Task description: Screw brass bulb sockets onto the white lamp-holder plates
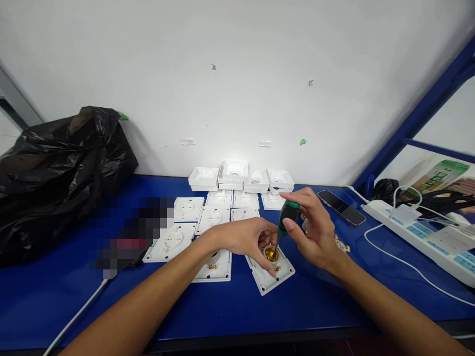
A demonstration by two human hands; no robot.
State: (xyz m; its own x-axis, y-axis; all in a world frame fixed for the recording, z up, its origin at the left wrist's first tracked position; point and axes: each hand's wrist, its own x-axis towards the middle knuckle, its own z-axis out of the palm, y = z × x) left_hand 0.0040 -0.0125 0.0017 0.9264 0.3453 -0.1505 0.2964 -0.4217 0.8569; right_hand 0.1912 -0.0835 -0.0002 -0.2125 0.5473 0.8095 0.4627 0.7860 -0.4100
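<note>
A white square lamp-holder plate (269,278) with a brass socket (271,254) in its middle lies on the blue table (237,311). My left hand (249,238) rests on the plate and steadies it with its fingertips by the socket. My right hand (313,228) grips a green-handled screwdriver (287,215), held nearly upright with its tip down in the brass socket. A second white plate (215,267) lies just left of it, partly under my left forearm.
Several more white plates (213,216) lie in rows behind, with stacked white boxes (234,170) against the wall. A black plastic bag (55,173) sits at left. A phone (341,207), a power strip (426,237) and white cables (401,259) are at right.
</note>
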